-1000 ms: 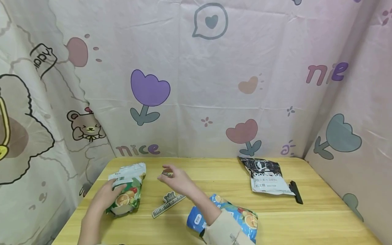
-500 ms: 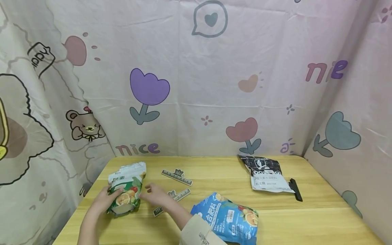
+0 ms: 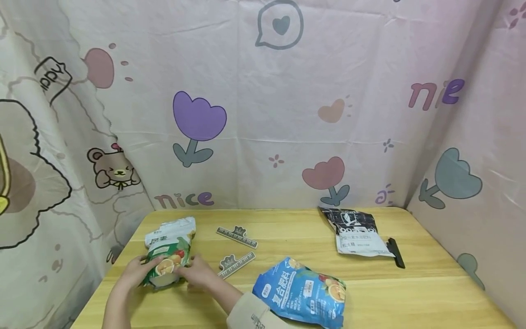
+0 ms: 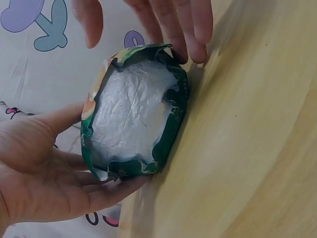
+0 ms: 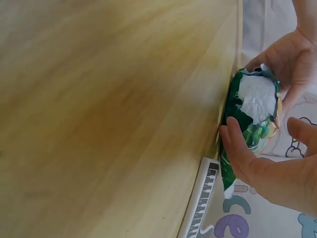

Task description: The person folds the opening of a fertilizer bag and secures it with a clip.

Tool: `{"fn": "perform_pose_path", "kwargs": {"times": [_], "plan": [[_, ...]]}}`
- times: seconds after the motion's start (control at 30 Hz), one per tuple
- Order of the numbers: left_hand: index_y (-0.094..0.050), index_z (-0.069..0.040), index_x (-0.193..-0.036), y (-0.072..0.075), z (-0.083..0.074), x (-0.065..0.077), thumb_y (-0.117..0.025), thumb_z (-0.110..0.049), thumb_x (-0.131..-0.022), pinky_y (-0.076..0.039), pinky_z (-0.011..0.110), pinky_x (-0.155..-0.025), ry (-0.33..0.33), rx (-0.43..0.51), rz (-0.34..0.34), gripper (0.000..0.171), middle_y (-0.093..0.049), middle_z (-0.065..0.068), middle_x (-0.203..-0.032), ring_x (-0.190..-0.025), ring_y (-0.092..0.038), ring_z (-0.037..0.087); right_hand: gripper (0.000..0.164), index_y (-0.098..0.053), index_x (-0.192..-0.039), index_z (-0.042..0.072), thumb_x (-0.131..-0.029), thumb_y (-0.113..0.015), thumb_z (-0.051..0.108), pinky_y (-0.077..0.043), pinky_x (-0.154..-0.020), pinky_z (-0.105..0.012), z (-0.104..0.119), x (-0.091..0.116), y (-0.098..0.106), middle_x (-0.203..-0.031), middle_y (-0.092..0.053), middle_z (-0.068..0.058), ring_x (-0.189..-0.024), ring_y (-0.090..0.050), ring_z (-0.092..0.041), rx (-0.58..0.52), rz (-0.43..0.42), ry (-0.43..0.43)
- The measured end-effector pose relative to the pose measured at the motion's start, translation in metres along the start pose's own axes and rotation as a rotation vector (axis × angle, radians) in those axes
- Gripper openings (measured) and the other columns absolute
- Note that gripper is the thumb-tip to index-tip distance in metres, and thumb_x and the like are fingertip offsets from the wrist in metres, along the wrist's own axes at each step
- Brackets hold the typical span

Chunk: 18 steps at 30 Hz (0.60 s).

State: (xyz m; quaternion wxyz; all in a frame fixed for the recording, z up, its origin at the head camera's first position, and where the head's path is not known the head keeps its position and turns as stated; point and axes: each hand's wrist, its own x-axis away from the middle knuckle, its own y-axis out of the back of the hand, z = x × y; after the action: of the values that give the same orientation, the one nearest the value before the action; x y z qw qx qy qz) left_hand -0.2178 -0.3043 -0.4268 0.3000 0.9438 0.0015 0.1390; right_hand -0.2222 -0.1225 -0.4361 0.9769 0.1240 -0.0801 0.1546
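A green and white printed plastic pouch (image 3: 174,249) with pictured fruit lies at the table's left side. My left hand (image 3: 133,276) holds its left edge, thumb over the front; in the left wrist view its fingers reach underneath. The pouch's crumpled whitish base (image 4: 131,111) faces that camera. At the opposite edge is my right hand (image 3: 201,274), fingertips against the pouch. In the right wrist view this hand's fingers (image 5: 237,148) stay fairly straight along the green side, thumb spread away.
Two piano-key sealing clips, one farther back (image 3: 237,237) and one nearer (image 3: 237,265), lie right of the pouch. A blue pouch (image 3: 302,294) is at front centre. At the back right, a black-and-white pouch (image 3: 357,246) lies beside a black clip (image 3: 396,252). Printed curtains (image 3: 263,114) surround the table.
My right hand has come down and left from above the clips to the green pouch's right edge. My left hand has slid slightly lower along the left edge. The clips are uncovered more.
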Motion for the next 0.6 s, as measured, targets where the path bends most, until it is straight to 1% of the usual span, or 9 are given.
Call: {"fn": "perform_pose_path", "kwargs": {"times": [0.1,0.17,0.27,0.37,0.5,0.6], "plan": [[-0.013,0.029,-0.127,-0.0011,-0.0018,0.0003,-0.043,-0.046,-0.094,-0.021,0.06,-0.098,-0.012,-0.017,0.003,0.087,-0.009,0.049,-0.13,-0.121,-0.013,0.058,0.052,-0.044,-0.121,-0.009,-0.082,-0.069,0.016,-0.052,-0.064,-0.042,0.0001,-0.0008,0.0002,-0.09,-0.054,-0.016,-0.069,-0.056,-0.029,-0.072,-0.012,-0.019],[-0.015,0.03,-0.125,-0.0023,-0.0028,0.0009,-0.043,-0.046,-0.094,-0.024,0.06,-0.097,-0.02,-0.045,0.004,0.087,-0.011,0.049,-0.129,-0.12,-0.016,0.058,0.051,-0.044,-0.12,-0.01,-0.082,-0.068,0.015,-0.052,-0.064,-0.041,-0.0005,-0.0011,0.0003,-0.086,-0.052,-0.014,-0.069,-0.056,-0.028,-0.088,-0.015,-0.029],[-0.016,0.031,-0.124,-0.0039,-0.0052,0.0031,-0.044,-0.045,-0.094,-0.027,0.06,-0.095,-0.027,-0.076,0.018,0.086,-0.014,0.05,-0.128,-0.118,-0.019,0.059,0.048,-0.046,-0.117,-0.011,-0.082,-0.067,0.014,-0.052,-0.064,-0.041,-0.0012,-0.0009,0.0012,-0.081,-0.05,-0.011,-0.067,-0.053,-0.025,-0.083,-0.022,-0.037],[-0.019,0.03,-0.122,-0.005,-0.007,0.0054,-0.046,-0.045,-0.094,-0.032,0.06,-0.091,-0.042,-0.11,0.032,0.085,-0.018,0.05,-0.126,-0.116,-0.023,0.059,0.038,-0.051,-0.107,-0.009,-0.082,-0.066,0.016,-0.051,-0.063,-0.04,-0.001,-0.0005,0.0024,-0.079,-0.05,-0.01,-0.066,-0.051,-0.023,-0.062,-0.042,-0.039],[-0.022,0.028,-0.122,-0.0064,-0.0081,0.0071,-0.05,-0.046,-0.092,-0.037,0.058,-0.088,-0.045,-0.097,0.049,0.085,-0.022,0.049,-0.126,-0.114,-0.028,0.058,0.028,-0.054,-0.091,-0.003,-0.083,-0.066,0.021,-0.051,-0.061,-0.039,-0.0007,-0.0012,0.0036,-0.075,-0.05,-0.008,-0.063,-0.051,-0.02,-0.025,-0.063,-0.041],[-0.024,0.028,-0.122,-0.0064,-0.0056,0.0049,-0.052,-0.041,-0.092,-0.043,0.051,-0.084,-0.039,-0.022,0.036,0.08,-0.031,0.046,-0.121,-0.108,-0.041,0.052,0.026,-0.054,-0.089,-0.002,-0.084,-0.066,0.021,-0.051,-0.06,-0.039,-0.0013,-0.0029,0.0042,-0.073,-0.05,-0.007,-0.061,-0.05,-0.017,-0.03,-0.059,-0.028]]}}
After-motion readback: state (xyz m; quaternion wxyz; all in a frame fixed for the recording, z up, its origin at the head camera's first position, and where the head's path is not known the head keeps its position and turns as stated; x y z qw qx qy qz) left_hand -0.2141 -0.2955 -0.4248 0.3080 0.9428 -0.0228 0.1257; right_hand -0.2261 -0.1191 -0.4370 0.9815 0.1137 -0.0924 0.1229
